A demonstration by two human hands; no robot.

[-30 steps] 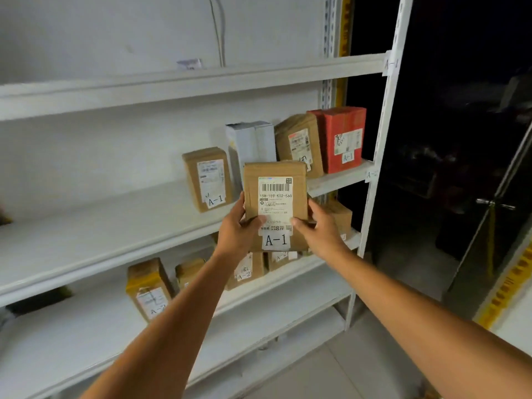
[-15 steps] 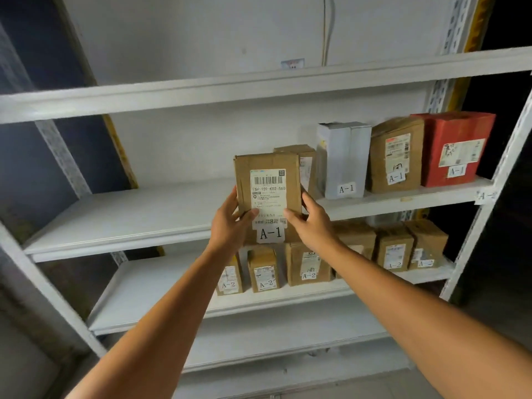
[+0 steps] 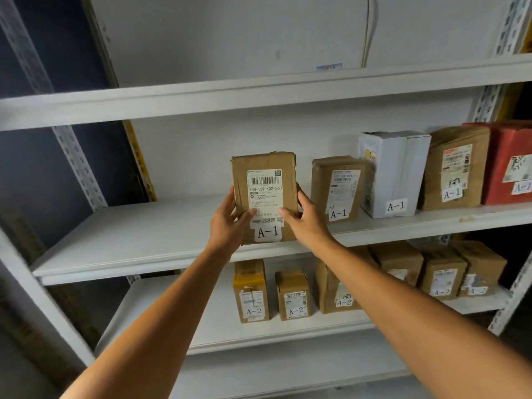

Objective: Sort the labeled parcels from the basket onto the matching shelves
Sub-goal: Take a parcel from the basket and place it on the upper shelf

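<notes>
Above the white middle shelf (image 3: 144, 237), with a row of A-1 boxes (image 3: 394, 174) standing at 3 o'clock, a person is holding a brown A-1 parcel (image 3: 264, 197) upright near the front edge, the left hand (image 3: 229, 223) at its 9 o'clock and the right hand (image 3: 308, 223) at its 3 o'clock, each grip clamping a lower side.

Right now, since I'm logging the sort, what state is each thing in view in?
Held A-1 parcel, upright, label facing out, at the middle shelf's front edge.
Left hand, grips the parcel's left edge.
Right hand, grips its right edge.
Four shelved boxes, standing upright along the middle shelf's right part.
Lower-shelf parcels, standing, labelled A-2 where readable.
</notes>
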